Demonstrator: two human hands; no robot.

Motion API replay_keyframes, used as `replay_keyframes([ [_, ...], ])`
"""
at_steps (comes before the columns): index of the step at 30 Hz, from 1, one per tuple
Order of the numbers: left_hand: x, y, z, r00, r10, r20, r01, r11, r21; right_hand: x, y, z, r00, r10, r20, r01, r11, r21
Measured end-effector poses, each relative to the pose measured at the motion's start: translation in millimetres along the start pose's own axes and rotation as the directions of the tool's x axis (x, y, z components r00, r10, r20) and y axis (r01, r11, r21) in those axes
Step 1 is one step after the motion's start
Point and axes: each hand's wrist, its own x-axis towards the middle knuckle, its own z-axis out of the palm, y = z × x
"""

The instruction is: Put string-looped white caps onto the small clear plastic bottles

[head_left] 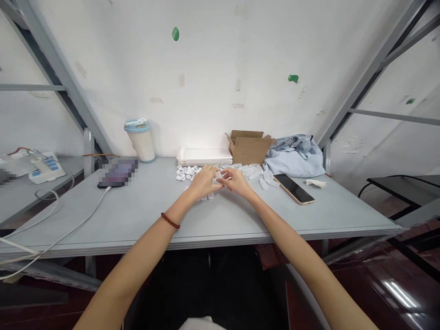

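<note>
Both my arms reach out over a grey table (144, 215). My left hand (202, 182), with a red bead bracelet on the wrist, and my right hand (236, 180) meet at the middle of the table, fingers curled together around a small clear plastic piece (218, 174). Several small white round caps (186, 172) lie just left of the hands. Several clear plastic pieces (256, 173) lie to the right. A few more clear pieces (208, 197) sit under my left hand.
A stack of white trays (203, 156) and an open cardboard box (248, 147) stand behind the hands. A lidded cup (140, 140) is at the back left, a phone (297, 188) at the right, a blue cloth (294, 156), a tablet (118, 173) with a cable.
</note>
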Motion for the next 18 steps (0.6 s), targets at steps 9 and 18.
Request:
replay_keyframes([
  [9, -3.0, -5.2, -14.1, 0.976, 0.089, 0.201, -0.091, 0.996, -0.002, 4.4, 5.8, -5.8, 0.985, -0.007, 0.173, 0.014, 0.999, -0.042],
  [18, -5.4, -7.9, -16.1, 0.94, 0.111, 0.323, -0.115, 0.993, -0.009, 2.8, 5.3, -0.3, 0.955, -0.033, 0.294, 0.079, 0.986, -0.145],
])
